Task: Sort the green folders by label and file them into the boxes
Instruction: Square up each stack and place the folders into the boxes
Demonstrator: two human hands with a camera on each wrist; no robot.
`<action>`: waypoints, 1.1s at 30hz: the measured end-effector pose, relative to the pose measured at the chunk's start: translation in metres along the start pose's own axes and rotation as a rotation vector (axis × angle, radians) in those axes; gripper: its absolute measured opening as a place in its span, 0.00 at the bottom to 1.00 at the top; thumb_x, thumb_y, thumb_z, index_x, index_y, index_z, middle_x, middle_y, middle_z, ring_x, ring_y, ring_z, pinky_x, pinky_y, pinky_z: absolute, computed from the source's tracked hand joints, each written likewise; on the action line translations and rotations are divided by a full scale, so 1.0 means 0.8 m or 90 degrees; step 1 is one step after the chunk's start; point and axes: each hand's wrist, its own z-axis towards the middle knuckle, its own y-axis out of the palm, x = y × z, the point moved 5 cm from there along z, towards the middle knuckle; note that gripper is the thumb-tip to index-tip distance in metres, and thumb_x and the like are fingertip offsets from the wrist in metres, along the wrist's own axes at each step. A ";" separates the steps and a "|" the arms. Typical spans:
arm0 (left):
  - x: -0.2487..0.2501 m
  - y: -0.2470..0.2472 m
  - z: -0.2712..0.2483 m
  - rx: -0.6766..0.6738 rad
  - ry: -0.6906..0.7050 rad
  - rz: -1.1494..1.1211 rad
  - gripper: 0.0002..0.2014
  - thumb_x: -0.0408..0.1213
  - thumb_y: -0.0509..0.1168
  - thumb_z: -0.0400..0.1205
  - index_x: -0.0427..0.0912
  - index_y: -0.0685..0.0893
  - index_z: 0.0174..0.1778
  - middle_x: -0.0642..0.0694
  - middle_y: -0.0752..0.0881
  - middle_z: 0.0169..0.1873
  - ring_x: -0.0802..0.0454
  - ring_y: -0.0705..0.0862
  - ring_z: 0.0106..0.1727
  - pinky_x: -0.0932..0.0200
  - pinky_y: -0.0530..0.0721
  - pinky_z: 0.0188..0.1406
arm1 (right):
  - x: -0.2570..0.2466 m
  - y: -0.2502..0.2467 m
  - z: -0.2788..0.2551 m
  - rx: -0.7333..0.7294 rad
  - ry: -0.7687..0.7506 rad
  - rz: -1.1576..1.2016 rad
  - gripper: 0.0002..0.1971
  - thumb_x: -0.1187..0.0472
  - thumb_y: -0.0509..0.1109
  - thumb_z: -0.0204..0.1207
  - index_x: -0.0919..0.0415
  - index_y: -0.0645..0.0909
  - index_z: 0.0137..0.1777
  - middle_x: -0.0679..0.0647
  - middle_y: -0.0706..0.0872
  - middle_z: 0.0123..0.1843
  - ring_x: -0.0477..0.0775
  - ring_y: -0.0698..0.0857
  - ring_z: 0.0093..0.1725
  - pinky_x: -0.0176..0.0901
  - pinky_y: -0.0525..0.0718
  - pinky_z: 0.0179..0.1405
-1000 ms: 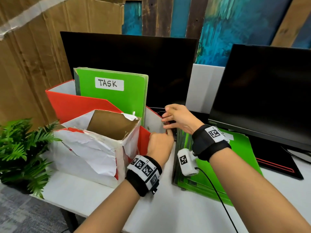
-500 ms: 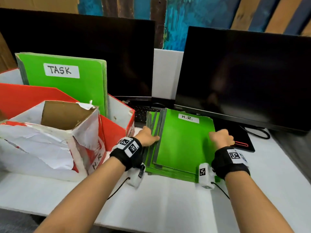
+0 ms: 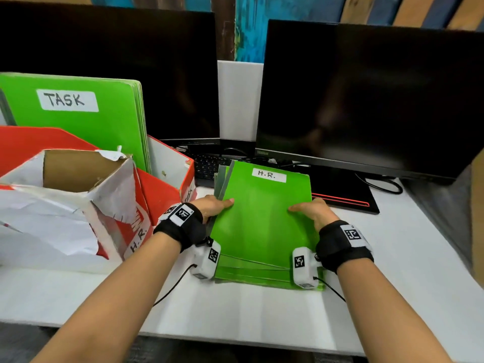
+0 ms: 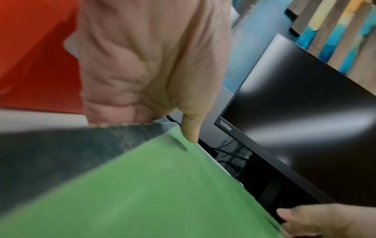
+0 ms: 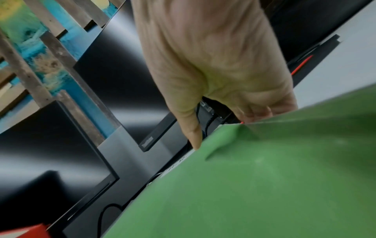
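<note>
A green folder labelled H.R. [image 3: 262, 218] tops a stack of green folders [image 3: 251, 277] lying on the white table. My left hand [image 3: 214, 205] grips its left edge and my right hand [image 3: 310, 209] its right edge, thumbs on top. The left wrist view shows the left thumb [image 4: 190, 128] pressing the folder [image 4: 152, 193] with fingers curled under the edge. The right hand [image 5: 213, 64] pinches the folder [image 5: 264, 185] the same way. To the left a red box [image 3: 167, 195] holds upright folders labelled TASK [image 3: 86, 121]. A torn white box marked H.R. [image 3: 65, 226] stands in front of it.
Two dark monitors [image 3: 366, 95] [image 3: 117, 74] stand behind the stack, with a black keyboard [image 3: 209, 163] between them. A black base with a red stripe [image 3: 345, 197] lies right of the folders. Bare white table [image 3: 262, 323] stretches toward the near edge.
Both hands left the red box and came to the stack's two sides. They now grip the top H.R. folder with thumbs on its cover. The head view swung right.
</note>
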 end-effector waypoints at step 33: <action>0.137 -0.127 -0.147 0.240 0.647 -0.380 0.21 0.35 0.62 0.85 0.45 0.64 0.72 0.45 0.80 0.62 0.60 0.83 0.58 0.66 0.84 0.53 | -0.123 -0.104 -0.134 0.138 -0.536 0.420 0.15 0.67 0.74 0.75 0.64 0.76 0.59 0.54 0.86 0.53 0.48 0.87 0.50 0.40 0.85 0.48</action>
